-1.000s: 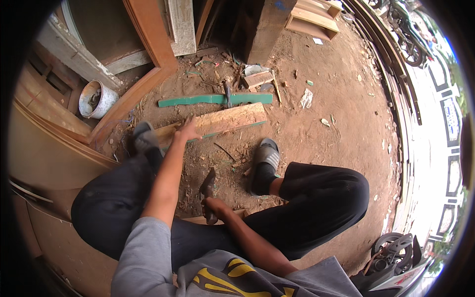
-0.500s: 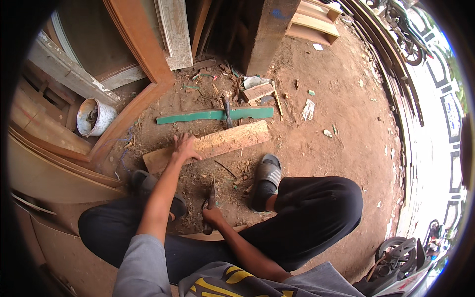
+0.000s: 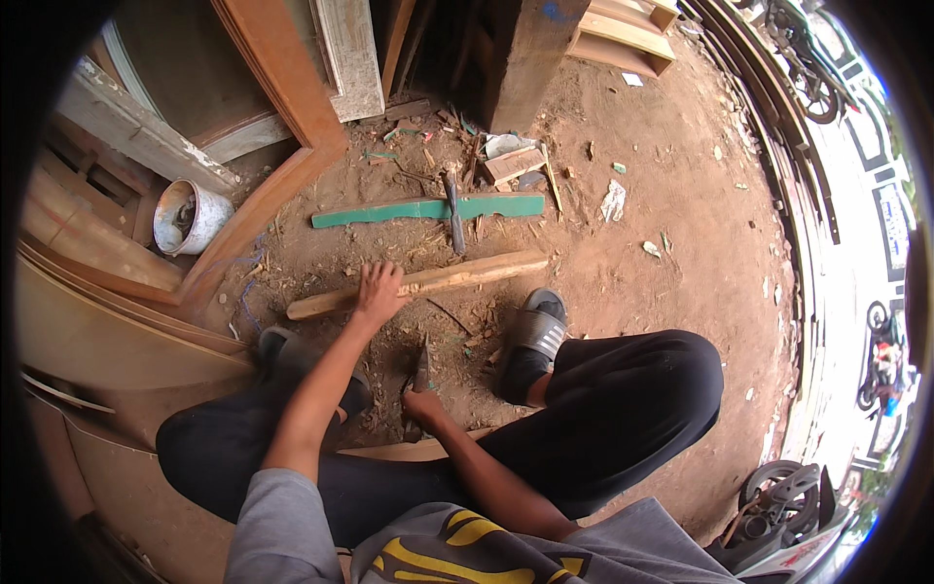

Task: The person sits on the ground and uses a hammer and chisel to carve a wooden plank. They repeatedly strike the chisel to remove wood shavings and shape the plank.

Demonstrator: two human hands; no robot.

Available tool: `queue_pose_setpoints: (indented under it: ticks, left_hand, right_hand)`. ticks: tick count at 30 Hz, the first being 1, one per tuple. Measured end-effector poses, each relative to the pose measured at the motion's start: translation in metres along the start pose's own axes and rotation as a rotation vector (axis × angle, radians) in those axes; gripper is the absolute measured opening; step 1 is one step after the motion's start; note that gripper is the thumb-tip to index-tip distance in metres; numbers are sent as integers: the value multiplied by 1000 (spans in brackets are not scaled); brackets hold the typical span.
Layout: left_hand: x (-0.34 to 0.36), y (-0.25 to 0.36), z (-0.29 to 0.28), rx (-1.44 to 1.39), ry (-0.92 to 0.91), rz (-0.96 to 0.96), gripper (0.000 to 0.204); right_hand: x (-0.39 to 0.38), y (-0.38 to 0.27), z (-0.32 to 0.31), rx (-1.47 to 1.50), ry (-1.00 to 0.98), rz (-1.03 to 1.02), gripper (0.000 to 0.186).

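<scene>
"While the left hand (image 3: 381,287) keeps hold of the wooden plank (image 3: 477,274), what differs from half a second ago?"

"Its broad face was showing then; now a narrow edge is turned up. It lies crosswise ahead of the feet, fingers curled over it."

"And the right hand (image 3: 422,404)?"

"Closed around a dark bladed hand tool (image 3: 422,370), near the lap, much as before. I can't tell exactly what kind of tool."

"Anything in the way?"

"The right slide sandal (image 3: 540,329) sits just below the plank's right end. Beyond the plank, a dark bar (image 3: 453,204) lies across a green-painted wooden strip (image 3: 379,211), its near end close to the plank."

"Farther out?"

"A wood block (image 3: 514,165) among scraps past the strip, a stained white bucket (image 3: 206,222) inside the orange-brown door frame (image 3: 275,73) at left, and a motorcycle (image 3: 778,516) at lower right."
</scene>
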State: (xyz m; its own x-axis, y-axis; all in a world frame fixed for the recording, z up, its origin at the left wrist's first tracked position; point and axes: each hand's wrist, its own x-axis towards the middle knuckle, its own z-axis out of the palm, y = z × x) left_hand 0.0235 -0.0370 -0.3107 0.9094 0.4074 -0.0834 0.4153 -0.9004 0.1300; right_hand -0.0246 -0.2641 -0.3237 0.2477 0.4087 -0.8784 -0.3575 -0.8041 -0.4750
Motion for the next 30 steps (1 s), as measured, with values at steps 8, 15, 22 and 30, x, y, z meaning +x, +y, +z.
queue_pose_setpoints:
  ticks: [8, 15, 22, 30]
  left_hand:
    - [14, 7, -5, -421, -446, -21, 86]
    - [43, -8, -6, -684, -617, -111, 80]
    - [43, -18, 0, -722, -675, -64, 84]
    - [21, 13, 6, -213, -509, 50, 113]
  right_hand:
    - [4, 12, -3, 227, -63, 30, 35]
    - [7, 8, -8, 264, -118, 19, 37]
    - [-5, 2, -14, 227, -127, -6, 30]
    - [-12, -3, -18, 76, -93, 22, 30]
